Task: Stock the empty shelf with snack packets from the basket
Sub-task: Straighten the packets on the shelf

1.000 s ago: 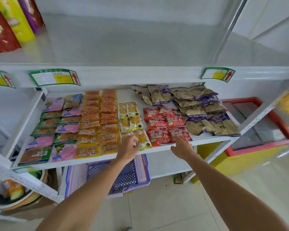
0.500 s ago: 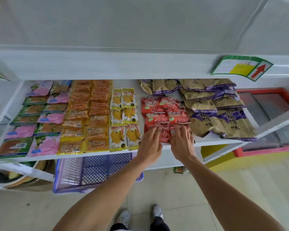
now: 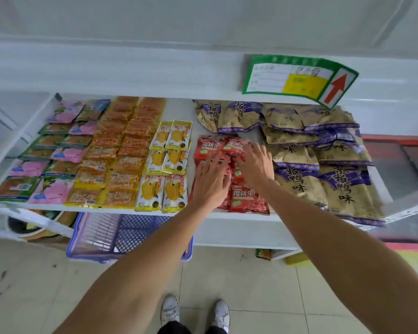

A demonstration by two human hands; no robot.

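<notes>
Two hands lie flat on the red packets (image 3: 249, 198) in the middle of the shelf (image 3: 179, 112): the left hand (image 3: 211, 179) has its fingers spread and straight on the left column, and the right hand (image 3: 256, 166) is spread the same way just beside it, reaching slightly farther. Neither hand curls round or pinches a packet; both press from above. The red packets are glossy plastic pouches lying flat in overlapping rows, the nearest ones at the shelf's near edge. To their left lie yellow packets (image 3: 164, 165) in two columns, then orange packets (image 3: 121, 150) with crinkled clear film, then pink and green packets (image 3: 53, 153) at the left end. To the right, larger brown bags (image 3: 323, 165) with purple bands overlap one another, the near ones hanging over the edge. The basket (image 3: 101, 237), a blue plastic lattice, sits below the shelf on the left, its mesh bottom in plain sight. A green-bordered label (image 3: 297, 78) with a red arrow hangs from the white shelf above.
</notes>
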